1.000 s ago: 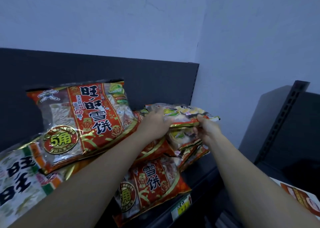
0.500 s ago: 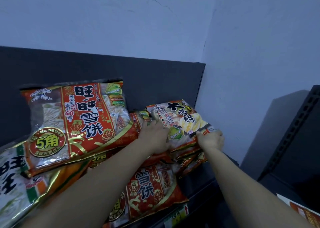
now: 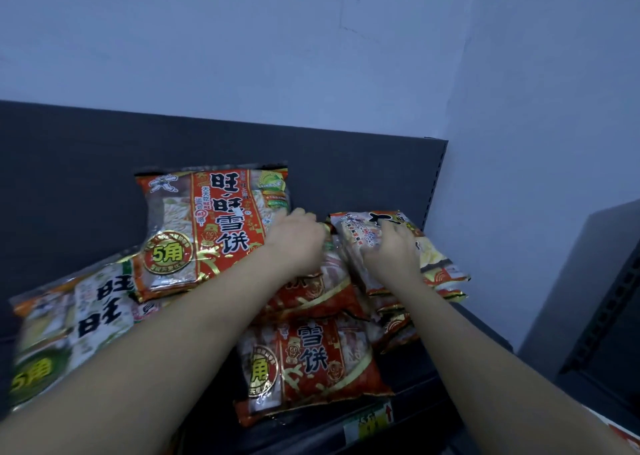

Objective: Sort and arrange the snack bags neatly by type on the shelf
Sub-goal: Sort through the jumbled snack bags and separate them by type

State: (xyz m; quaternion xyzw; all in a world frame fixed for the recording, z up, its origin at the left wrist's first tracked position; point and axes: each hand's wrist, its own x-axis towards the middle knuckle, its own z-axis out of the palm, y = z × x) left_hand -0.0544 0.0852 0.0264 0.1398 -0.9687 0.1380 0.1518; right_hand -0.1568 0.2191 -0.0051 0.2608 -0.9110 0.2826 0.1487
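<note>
Right grip (image 3: 391, 252) atop glossy pale-and-red snack bag (image 3: 440, 261)

We see a pale bluish wall (image 3: 242, 46), a yellow price label (image 3: 369, 421) and a dark perforated upright (image 3: 606, 316) at right.

Rear red bag (image 3: 207, 233): "旺旺雪饼" in black; "5角" in a gold circle.
Front red bag (image 3: 311, 361): "雪饼"; "角" in its circle.
Left white bag (image 3: 69, 323): "旺旺", askew; "5角" on green.
Right bag (image 3: 356, 233): "大", the rest unclear.
Shelf-edge tag (image 3: 369, 420): red up-arrow; figures unreadable.
</note>
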